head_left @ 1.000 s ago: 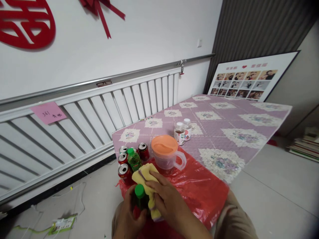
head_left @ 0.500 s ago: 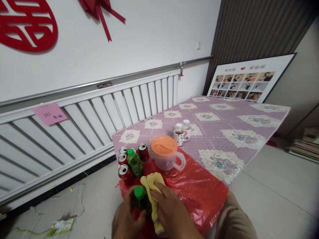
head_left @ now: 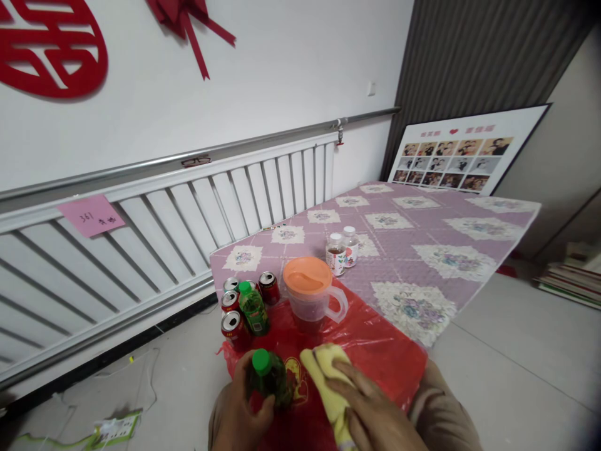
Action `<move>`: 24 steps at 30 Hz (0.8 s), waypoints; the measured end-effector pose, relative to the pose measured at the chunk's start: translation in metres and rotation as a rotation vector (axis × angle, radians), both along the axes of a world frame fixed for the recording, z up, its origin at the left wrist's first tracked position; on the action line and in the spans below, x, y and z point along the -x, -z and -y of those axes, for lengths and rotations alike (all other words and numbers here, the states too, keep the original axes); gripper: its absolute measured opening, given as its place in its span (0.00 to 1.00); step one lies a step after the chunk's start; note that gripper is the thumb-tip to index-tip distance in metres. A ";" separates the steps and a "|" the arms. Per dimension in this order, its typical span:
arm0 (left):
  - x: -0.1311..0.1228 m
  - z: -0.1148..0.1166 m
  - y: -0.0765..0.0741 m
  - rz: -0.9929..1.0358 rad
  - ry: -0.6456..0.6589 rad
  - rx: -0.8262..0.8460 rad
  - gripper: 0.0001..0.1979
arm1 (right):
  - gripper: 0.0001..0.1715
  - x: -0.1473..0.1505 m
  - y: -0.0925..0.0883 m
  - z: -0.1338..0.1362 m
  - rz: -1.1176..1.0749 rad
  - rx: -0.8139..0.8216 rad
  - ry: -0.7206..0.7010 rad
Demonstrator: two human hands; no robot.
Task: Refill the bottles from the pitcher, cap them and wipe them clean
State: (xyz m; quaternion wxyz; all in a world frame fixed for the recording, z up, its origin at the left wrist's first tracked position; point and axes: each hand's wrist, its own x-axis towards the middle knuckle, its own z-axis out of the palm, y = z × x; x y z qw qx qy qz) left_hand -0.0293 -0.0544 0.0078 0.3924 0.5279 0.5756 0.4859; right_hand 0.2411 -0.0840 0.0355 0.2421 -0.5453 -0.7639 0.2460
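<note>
My left hand (head_left: 248,404) is wrapped round a green-capped plastic bottle (head_left: 272,379) at the near edge of the table. To its right, my right hand (head_left: 370,401) grips a folded yellow cloth (head_left: 328,382), which rests on a red plastic sheet (head_left: 380,351). Part of a yellow print shows on the sheet between bottle and cloth. Beyond the left hand stands a second green bottle (head_left: 254,310) among several red drink cans (head_left: 233,329). A clear pitcher (head_left: 307,307) with an orange lid is upright behind the cloth.
Two white-capped jars (head_left: 336,255) stand past the pitcher on the purple floral tablecloth (head_left: 350,219). A white radiator (head_left: 263,181) runs along the table's left side. A framed photo board (head_left: 464,150) leans at the far end. Books (head_left: 570,279) are stacked at right.
My right hand has moved the yellow cloth rightward, away from the bottle, uncovering the print on the sheet. My left hand keeps the bottle in nearly the same place.
</note>
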 end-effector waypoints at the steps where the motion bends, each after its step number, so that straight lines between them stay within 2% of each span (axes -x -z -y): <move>1: 0.001 0.000 0.002 -0.005 0.011 -0.002 0.35 | 0.30 -0.007 0.007 -0.005 0.036 -0.003 0.057; 4: 0.004 0.000 0.011 -0.027 0.058 -0.019 0.36 | 0.31 -0.023 0.026 -0.024 0.134 -0.011 0.180; 9: 0.009 -0.002 0.020 -0.095 0.078 -0.029 0.37 | 0.33 -0.028 0.060 -0.045 0.302 -0.036 0.190; 12: 0.011 -0.003 0.022 -0.094 0.123 -0.041 0.38 | 0.32 -0.024 0.072 -0.046 0.382 -0.048 0.268; 15: 0.012 -0.004 0.025 -0.114 0.151 -0.055 0.37 | 0.30 -0.015 0.063 -0.043 0.292 -0.184 0.337; 17: 0.013 -0.004 0.027 -0.138 0.139 -0.056 0.38 | 0.30 -0.003 0.048 -0.040 0.142 -0.273 0.286; 18: 0.013 -0.004 0.029 -0.144 0.133 -0.058 0.38 | 0.30 0.005 0.039 -0.038 0.054 -0.276 0.204; 21: 0.013 -0.005 0.032 -0.141 0.127 -0.088 0.37 | 0.35 0.037 0.018 -0.034 -0.145 -0.091 0.072; 24: 0.014 -0.006 0.034 -0.147 0.127 -0.128 0.36 | 0.43 0.073 0.015 -0.035 -0.296 0.098 0.015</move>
